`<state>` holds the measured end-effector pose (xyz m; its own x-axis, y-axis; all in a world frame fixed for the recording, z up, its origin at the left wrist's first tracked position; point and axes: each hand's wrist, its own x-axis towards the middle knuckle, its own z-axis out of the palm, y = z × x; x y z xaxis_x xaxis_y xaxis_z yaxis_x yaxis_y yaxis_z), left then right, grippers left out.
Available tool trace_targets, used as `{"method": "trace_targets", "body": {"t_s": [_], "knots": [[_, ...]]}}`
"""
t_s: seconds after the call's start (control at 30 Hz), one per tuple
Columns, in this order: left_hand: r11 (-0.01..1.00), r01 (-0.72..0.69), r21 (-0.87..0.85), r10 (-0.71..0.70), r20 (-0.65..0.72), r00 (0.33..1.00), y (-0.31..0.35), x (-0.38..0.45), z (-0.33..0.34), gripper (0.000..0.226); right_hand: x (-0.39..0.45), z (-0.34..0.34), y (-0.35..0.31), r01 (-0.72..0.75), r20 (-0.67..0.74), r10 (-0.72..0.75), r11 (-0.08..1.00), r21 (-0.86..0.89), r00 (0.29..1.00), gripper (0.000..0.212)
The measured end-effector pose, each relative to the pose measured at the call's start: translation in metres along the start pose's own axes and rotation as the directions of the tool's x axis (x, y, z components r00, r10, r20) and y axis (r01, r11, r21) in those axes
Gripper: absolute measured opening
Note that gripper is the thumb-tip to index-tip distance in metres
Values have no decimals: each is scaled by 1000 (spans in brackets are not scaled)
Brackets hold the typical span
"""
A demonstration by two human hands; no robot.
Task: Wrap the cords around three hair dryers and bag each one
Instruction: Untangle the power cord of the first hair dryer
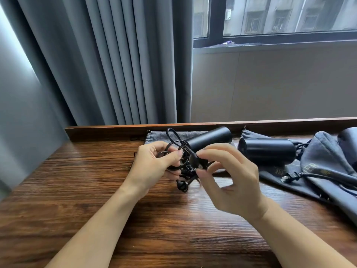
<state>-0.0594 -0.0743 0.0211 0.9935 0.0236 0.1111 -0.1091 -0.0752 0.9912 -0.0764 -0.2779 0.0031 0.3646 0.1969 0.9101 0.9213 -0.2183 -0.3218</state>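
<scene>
Three black cylindrical hair dryers show: one point(209, 139) behind the hands, one point(267, 150) to its right, a third point(348, 141) cut by the frame's right edge. Grey drawstring bags: one point(156, 135) by the table's raised back lip point(116, 130), others point(324, 161) heaped right. The left hand point(154, 167) grips looped black cord point(174, 144); the right hand point(233, 180) pinches it near the dryer. Bare wood-grain table point(77, 190) lies left and near.
</scene>
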Motion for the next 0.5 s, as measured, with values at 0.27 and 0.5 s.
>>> {"method": "trace_targets", "body": {"t_s": [0.27,0.5], "knots": [[999,-36,35,32,121,992,2,-2,-3,18,1,-4,15,-138,-47,132,977,-163,990,17],[995,-95,12,85,344,935,8,-10,-4,38,-6,14,18,-188,63,206,957,-223,976,8]]}}
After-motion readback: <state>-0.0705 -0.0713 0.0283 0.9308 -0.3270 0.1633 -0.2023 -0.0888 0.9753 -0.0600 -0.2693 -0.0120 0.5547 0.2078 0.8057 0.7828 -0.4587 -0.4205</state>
